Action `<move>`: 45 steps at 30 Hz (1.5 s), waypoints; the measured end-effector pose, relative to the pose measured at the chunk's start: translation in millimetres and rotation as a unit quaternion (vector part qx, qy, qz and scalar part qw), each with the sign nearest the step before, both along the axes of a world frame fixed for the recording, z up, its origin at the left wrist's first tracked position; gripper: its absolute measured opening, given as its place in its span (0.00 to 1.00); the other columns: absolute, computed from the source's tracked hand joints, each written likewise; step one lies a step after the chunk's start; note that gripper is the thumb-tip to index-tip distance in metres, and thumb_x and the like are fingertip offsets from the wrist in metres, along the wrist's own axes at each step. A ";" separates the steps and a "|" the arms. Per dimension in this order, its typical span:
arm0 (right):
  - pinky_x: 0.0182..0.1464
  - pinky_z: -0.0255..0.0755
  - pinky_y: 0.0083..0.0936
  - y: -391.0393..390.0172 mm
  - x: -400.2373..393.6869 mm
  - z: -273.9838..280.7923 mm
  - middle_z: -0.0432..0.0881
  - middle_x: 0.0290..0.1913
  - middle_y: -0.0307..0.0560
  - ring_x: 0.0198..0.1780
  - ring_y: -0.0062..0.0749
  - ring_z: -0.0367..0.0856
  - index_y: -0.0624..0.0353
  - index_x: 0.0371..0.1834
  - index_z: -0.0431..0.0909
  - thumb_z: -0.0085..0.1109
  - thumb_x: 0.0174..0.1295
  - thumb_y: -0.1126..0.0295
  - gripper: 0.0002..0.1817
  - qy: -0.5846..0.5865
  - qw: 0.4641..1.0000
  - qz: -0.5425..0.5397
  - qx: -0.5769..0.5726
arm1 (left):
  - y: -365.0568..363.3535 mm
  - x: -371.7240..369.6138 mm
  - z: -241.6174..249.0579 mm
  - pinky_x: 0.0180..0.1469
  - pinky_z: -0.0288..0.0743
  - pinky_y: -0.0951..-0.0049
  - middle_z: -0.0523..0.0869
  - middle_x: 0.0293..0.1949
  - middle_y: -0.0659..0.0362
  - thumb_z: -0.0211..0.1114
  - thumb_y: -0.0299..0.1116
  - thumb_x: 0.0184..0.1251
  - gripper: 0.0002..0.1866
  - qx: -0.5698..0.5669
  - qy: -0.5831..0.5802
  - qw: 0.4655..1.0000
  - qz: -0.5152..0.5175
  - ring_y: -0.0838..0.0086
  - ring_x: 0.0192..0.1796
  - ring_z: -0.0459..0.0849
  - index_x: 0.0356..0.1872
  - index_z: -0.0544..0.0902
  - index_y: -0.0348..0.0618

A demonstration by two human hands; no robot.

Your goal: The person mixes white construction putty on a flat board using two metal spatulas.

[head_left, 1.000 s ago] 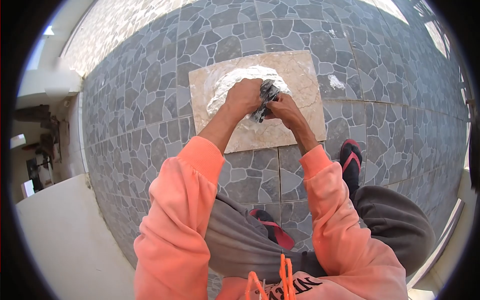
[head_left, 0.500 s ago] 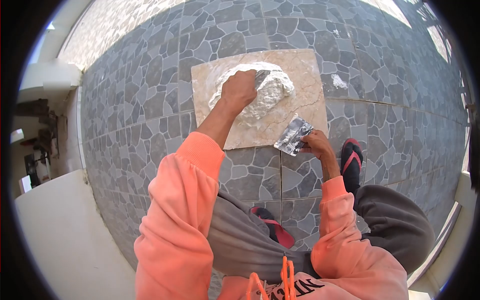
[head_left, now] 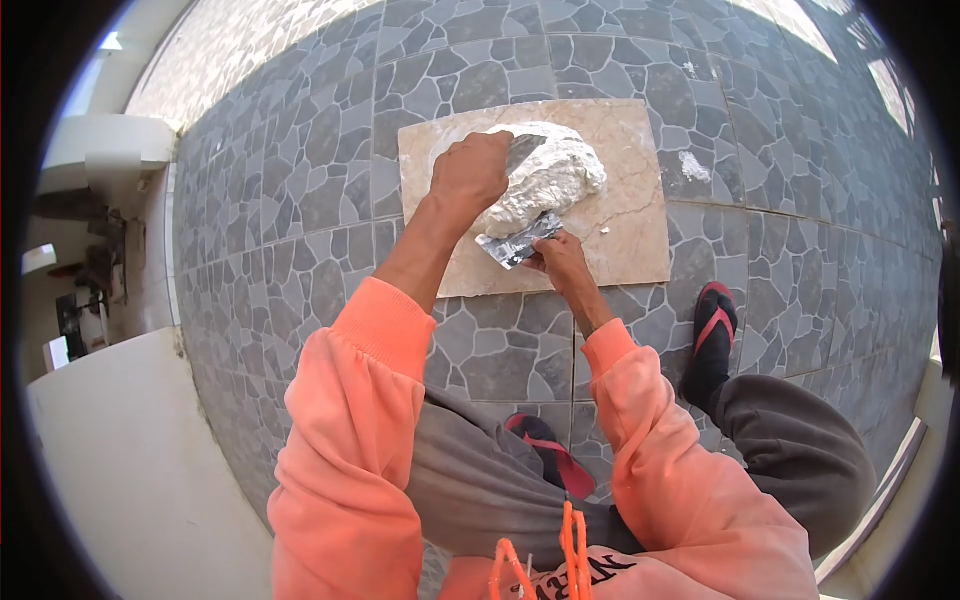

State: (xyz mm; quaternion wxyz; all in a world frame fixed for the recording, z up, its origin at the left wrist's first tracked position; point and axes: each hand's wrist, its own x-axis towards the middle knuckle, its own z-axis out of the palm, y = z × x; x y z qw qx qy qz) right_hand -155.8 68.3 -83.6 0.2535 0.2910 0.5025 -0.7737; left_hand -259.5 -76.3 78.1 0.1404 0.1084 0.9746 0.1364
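Observation:
A mound of white putty [head_left: 555,175] lies on a beige marble-look tile [head_left: 630,240] on the floor. My left hand [head_left: 472,170] is closed around a metal scraper [head_left: 522,150], whose blade rests against the left part of the mound. My right hand [head_left: 566,258] grips a flat putty knife [head_left: 512,245] smeared with white. Its blade sits at the near edge of the mound, over the tile. How each handle is held is mostly hidden by the fingers.
Grey stone-pattern floor tiles [head_left: 320,290] surround the slab. A white splash [head_left: 693,167] marks the floor to the right. My feet in red-strapped flip-flops [head_left: 713,325] stand near the slab. A pale low wall [head_left: 110,450] is at the left.
My right hand has brought its putty knife leftward and forward, from the tile's near right edge to the mound. The putty's near side looks pushed up. My left hand stays at the mound.

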 end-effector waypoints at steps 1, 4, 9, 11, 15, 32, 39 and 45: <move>0.35 0.85 0.28 0.6 -4.0 4.4 0.84 0.38 0.49 0.36 0.33 0.86 0.68 0.43 0.77 0.52 0.62 0.79 0.08 0.006 1.000 -0.009 -0.010 | 0.5 -0.6 3.7 0.49 0.78 0.52 0.86 0.41 0.42 0.58 0.33 0.66 0.15 -0.001 -0.006 1.000 -0.002 0.47 0.45 0.85 0.51 0.80 0.41; 0.36 0.86 0.28 3.5 -19.2 21.8 0.84 0.38 0.50 0.35 0.33 0.86 0.68 0.42 0.77 0.52 0.62 0.79 0.07 0.023 1.000 0.016 0.000 | 6.3 -2.5 13.9 0.48 0.78 0.52 0.86 0.40 0.43 0.58 0.33 0.65 0.15 -0.013 -0.031 0.999 -0.015 0.47 0.45 0.85 0.52 0.81 0.42; 0.35 0.85 0.27 4.9 -53.7 70.0 0.83 0.35 0.47 0.33 0.28 0.83 0.70 0.39 0.79 0.51 0.57 0.78 0.10 0.094 0.992 0.067 0.050 | 12.8 -1.1 -1.0 0.45 0.79 0.52 0.86 0.39 0.43 0.58 0.33 0.64 0.12 0.004 -0.024 0.999 -0.048 0.48 0.43 0.86 0.45 0.82 0.41; 0.37 0.85 0.28 7.9 -64.8 89.7 0.82 0.34 0.46 0.32 0.29 0.83 0.69 0.38 0.77 0.54 0.60 0.75 0.08 0.122 0.983 0.117 0.078 | 15.4 -2.3 -1.7 0.45 0.79 0.52 0.86 0.39 0.43 0.58 0.31 0.63 0.10 -0.009 -0.022 0.999 -0.037 0.48 0.43 0.86 0.43 0.81 0.41; 0.37 0.84 0.27 21.4 -68.3 107.9 0.82 0.34 0.46 0.31 0.29 0.83 0.69 0.38 0.77 0.56 0.60 0.73 0.09 0.127 0.976 0.146 0.102 | 17.4 -2.5 -7.3 0.44 0.80 0.51 0.86 0.38 0.42 0.56 0.30 0.62 0.10 -0.006 -0.010 1.000 -0.009 0.46 0.42 0.86 0.41 0.81 0.40; 0.32 0.79 0.29 159.9 10.4 8.1 0.83 0.33 0.43 0.31 0.30 0.83 0.60 0.39 0.77 0.54 0.62 0.75 0.05 -0.096 0.969 0.080 0.214 | 22.1 -5.2 -3.9 0.46 0.81 0.55 0.86 0.42 0.44 0.61 0.24 0.55 0.14 -0.025 -0.012 0.999 0.020 0.50 0.47 0.86 0.45 0.81 0.39; 0.36 0.83 0.27 55.7 -29.9 23.4 0.83 0.36 0.44 0.35 0.29 0.83 0.65 0.43 0.78 0.53 0.61 0.74 0.10 0.040 0.989 0.082 0.116 | 13.5 -1.3 -6.9 0.47 0.78 0.51 0.85 0.39 0.40 0.57 0.32 0.64 0.14 0.016 -0.022 1.000 0.010 0.44 0.44 0.85 0.47 0.80 0.37; 0.35 0.83 0.26 26.9 -55.0 72.9 0.83 0.35 0.45 0.33 0.27 0.83 0.67 0.39 0.79 0.54 0.60 0.72 0.09 0.113 0.973 0.134 0.147 | 11.7 3.0 -22.9 0.45 0.80 0.53 0.86 0.37 0.42 0.59 0.30 0.58 0.11 0.063 -0.041 0.997 -0.022 0.47 0.42 0.86 0.40 0.82 0.39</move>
